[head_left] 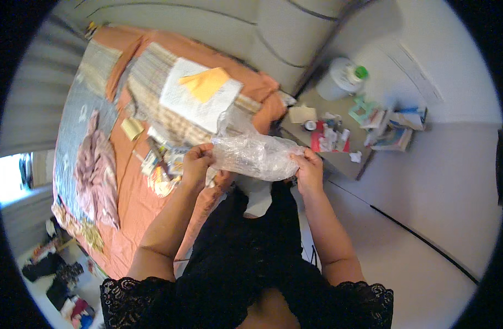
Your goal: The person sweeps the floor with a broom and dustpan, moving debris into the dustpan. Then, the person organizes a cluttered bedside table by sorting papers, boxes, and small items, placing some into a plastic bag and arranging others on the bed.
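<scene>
A crinkled sheet of clear plastic wrap (257,157), possibly bubble wrap, stretches between my two hands in front of my waist. My left hand (198,162) pinches its left end between thumb and fingers. At the other end, my right hand (309,169) grips the plastic the same way. A loose flap of it rises at the upper left, toward the bed. Whether anything lies inside the folds cannot be made out.
To the left is a bed with an orange sheet (133,203), a pink garment (95,170), a yellow cloth (206,84) and a pile of small items. A bedside table at right bears a large jug (335,81), books (391,134) and a red item (320,140). A black cable (421,241) runs along the right.
</scene>
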Demonstrator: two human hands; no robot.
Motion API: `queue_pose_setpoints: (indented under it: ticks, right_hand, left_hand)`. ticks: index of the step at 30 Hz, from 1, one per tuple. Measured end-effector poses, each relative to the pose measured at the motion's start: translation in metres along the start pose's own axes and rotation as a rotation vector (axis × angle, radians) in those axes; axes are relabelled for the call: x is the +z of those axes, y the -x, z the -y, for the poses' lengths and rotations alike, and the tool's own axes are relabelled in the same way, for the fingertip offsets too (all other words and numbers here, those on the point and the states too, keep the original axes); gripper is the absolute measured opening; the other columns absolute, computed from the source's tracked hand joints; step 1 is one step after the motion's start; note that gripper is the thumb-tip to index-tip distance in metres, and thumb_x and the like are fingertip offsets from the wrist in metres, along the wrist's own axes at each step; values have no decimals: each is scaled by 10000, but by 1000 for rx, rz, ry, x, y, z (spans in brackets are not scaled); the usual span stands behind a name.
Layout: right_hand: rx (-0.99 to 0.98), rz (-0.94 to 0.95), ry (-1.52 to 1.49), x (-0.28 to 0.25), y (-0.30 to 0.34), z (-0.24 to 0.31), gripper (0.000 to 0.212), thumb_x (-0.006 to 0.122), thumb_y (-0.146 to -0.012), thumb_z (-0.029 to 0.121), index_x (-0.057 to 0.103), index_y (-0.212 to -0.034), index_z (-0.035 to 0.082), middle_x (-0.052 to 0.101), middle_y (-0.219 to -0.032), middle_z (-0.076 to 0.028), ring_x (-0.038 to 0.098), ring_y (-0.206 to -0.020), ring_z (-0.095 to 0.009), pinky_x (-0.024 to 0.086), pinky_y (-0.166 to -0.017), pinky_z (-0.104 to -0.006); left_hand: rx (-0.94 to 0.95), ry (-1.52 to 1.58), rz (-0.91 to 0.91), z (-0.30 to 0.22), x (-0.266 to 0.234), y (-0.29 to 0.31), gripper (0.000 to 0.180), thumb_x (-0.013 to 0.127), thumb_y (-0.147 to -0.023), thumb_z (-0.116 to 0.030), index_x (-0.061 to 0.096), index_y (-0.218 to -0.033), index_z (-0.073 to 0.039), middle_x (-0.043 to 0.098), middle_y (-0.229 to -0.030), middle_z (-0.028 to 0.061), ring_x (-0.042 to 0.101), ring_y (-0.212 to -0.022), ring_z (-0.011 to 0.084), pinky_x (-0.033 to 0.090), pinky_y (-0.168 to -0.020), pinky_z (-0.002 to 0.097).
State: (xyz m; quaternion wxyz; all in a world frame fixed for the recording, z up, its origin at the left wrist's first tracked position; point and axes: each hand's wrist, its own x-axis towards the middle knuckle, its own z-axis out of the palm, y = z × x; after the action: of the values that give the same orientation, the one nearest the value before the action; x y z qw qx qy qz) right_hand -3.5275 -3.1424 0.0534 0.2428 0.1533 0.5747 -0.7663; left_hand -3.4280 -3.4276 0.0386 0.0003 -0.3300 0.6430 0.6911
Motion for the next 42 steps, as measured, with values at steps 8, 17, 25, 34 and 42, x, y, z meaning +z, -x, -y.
queue_pose_setpoints:
  ticks: [8, 17, 25, 34, 42]
  right_hand:
    - [-168, 712, 614, 166, 17, -32, 188, 534, -749, -41, 626, -913, -22, 639, -837, -32, 576, -758, -92, 453, -713, -234]
    - [-540, 632, 936, 278, 59, -100, 474, 731, -740, 254, 528, -1106, 32, 541, -1029, -105, 524, -883, -194, 450, -736, -327]
    - [-137, 1037, 1118, 244, 11, -144, 137, 616, -655, -22, 589, -773, 44, 582, -697, -40, 560, -626, -131, 462, -585, -301]
    - [-405, 806, 1471, 273, -100, -122, 327, 685, -674, 91, 555, -971, 44, 566, -867, -132, 575, -816, -278, 465, -693, -353]
    - [-542, 1179, 1846, 346, -80, -201, 696, 704, -715, 138, 409, -1344, 88, 466, -1298, -174, 479, -1157, -339, 352, -1007, -492]
  left_hand:
    - [399, -256, -99, -36, -141, 61, 318, 714, -738, -184, 628, -966, 19, 643, -887, 146, 615, -869, 222, 475, -751, 325]
    - [-33, 785, -384, -5, -143, 99, 284, 502, -937, -291, 597, -947, -24, 566, -737, 37, 526, -707, 118, 426, -670, 260]
    - [130, 1138, -711, 18, -223, 159, 141, 492, -916, -155, 564, -974, -49, 388, -593, -49, 376, -511, 55, 356, -492, 218]
    - [-181, 846, -844, 31, -265, 224, 71, 502, -853, -99, 546, -881, -50, 341, -550, -59, 273, -408, 41, 217, -360, 195]
    - [-146, 893, -840, 9, -322, 286, 261, 467, -872, -281, 544, -830, -36, 336, -478, -36, 255, -358, 61, 212, -342, 201]
